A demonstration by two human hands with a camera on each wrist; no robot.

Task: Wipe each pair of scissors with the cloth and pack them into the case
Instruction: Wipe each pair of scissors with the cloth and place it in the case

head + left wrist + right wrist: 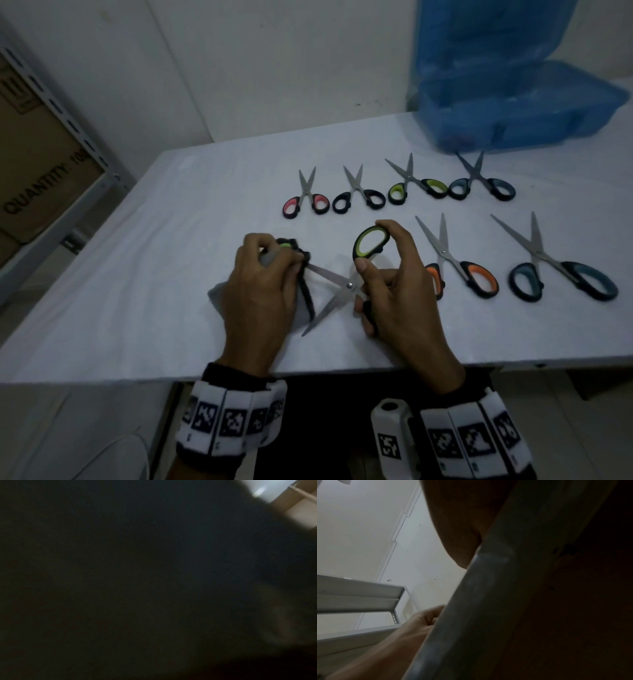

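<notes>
My right hand (375, 251) grips a pair of green-and-black scissors (349, 285) by both handles, upper loop (371, 241) between thumb and fingers. The scissors are spread open just above the white table (164, 246). My left hand (291, 262) pinches a grey cloth (302, 310) with a dark edge around the upper blade near its tip. The lower blade (320, 317) points bare toward the front edge. A blue plastic case (520, 113) stands open at the back right. The left wrist view is dark. The right wrist view shows only the table's edge from below.
Several other scissors lie open on the table. The back row holds a pink pair (306, 202), a black pair (358, 197), a small green pair (416, 186) and a small blue pair (479, 186). An orange pair (457, 265) and a large blue pair (561, 272) lie right. A metal shelf with cartons (44, 164) stands left.
</notes>
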